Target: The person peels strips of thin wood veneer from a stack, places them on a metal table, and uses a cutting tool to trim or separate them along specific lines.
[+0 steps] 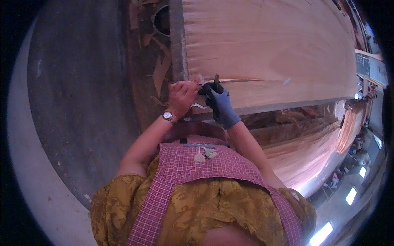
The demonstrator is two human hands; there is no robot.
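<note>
A large wood veneer sheet [271,40] lies before me, with a long split running in from its near left part. My right hand [223,106], in a grey and black glove, grips a dark hand tool [217,79], probably a knife, over the end of that split. Close beside it, my bare left hand [184,95] has its fingers curled over the sheet's left edge. A small pale piece [202,80] shows at the left fingertips; whether they pinch it is not clear. Below, between both hands, a thin white strip [199,106] curls.
A grey metal edge strip [178,46] borders the veneer on the left. Torn veneer scraps [161,70] lie beyond it, near a round dark opening [162,20]. A veneer stack [307,147] stands at my right. A small whitish piece [287,81] rests on the sheet.
</note>
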